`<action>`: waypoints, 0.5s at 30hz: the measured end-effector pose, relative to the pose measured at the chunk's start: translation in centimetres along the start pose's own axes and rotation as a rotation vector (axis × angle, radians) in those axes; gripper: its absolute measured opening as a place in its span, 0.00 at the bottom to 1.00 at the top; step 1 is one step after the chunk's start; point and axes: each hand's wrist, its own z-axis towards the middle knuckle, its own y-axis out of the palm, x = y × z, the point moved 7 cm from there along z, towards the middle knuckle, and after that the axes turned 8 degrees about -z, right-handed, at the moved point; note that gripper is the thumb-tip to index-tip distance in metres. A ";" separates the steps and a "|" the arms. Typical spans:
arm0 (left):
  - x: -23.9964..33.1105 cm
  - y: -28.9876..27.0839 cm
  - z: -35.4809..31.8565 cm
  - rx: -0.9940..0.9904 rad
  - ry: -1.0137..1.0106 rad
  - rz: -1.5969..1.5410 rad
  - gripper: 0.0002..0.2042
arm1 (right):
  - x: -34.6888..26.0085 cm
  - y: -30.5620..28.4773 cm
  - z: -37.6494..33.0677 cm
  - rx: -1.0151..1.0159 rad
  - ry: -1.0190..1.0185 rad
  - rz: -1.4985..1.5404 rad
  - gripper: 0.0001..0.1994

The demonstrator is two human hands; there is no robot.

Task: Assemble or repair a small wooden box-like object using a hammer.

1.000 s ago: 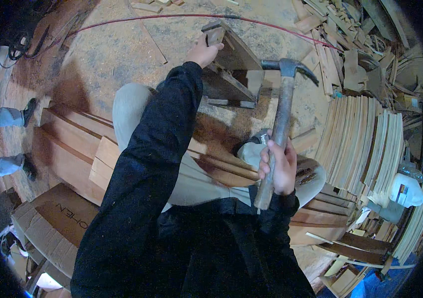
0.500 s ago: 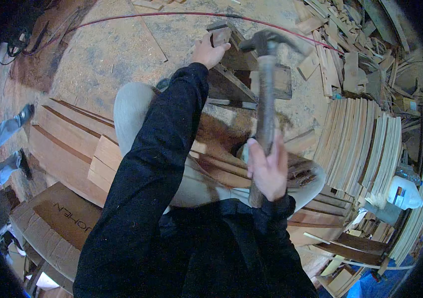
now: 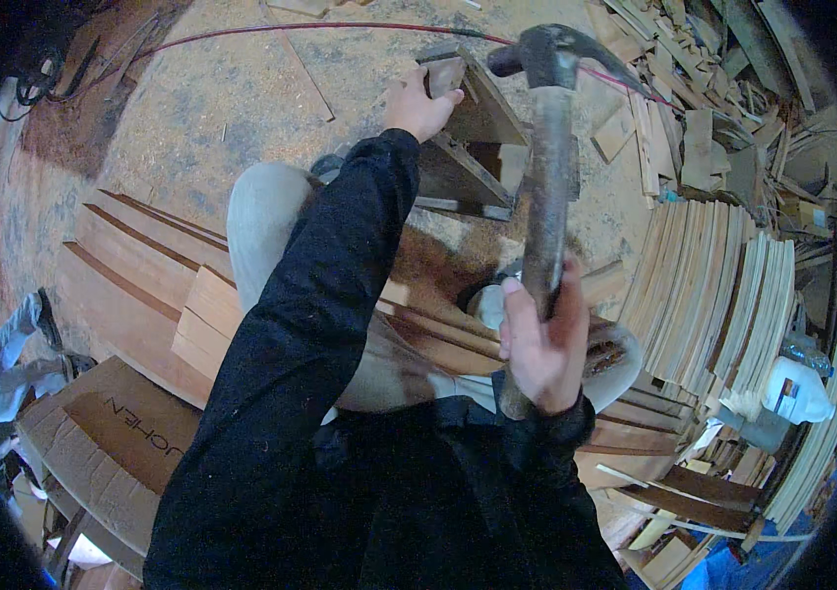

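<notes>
**Left hand (image 3: 420, 106) gripping the wooden frame (image 3: 494, 106), right hand (image 3: 542, 356) gripping the hammer (image 3: 548, 187)**

I am clamping the left fingers on the upper left corner of the wooden frame, thumb and fingers closing about the end of a short block (image 3: 446, 75) there. My right fingers are wrapping around the worn handle, nearer to me than the frame. I am holding the hammer so that its head is showing to the upper right of the frame, apart from it, the claw pointing right. The frame itself is resting on the sawdust-strewn floor (image 3: 192, 128). Beyond the frame, a red cord (image 3: 340, 27) is running across. To its right, thin boards (image 3: 699, 285) are standing in a tight stack, and a white jug (image 3: 800, 390) is sitting past them. To the frame's lower left, long brown boards (image 3: 128, 305) are lying near a cardboard box (image 3: 109, 418), and another person's legs (image 3: 13, 339) are showing farther out.
</notes>
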 end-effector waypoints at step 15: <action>0.2 -1.4 -0.5 -0.027 -0.100 -0.077 0.37 | 1.1 0.5 -0.1 -0.104 0.155 0.170 0.13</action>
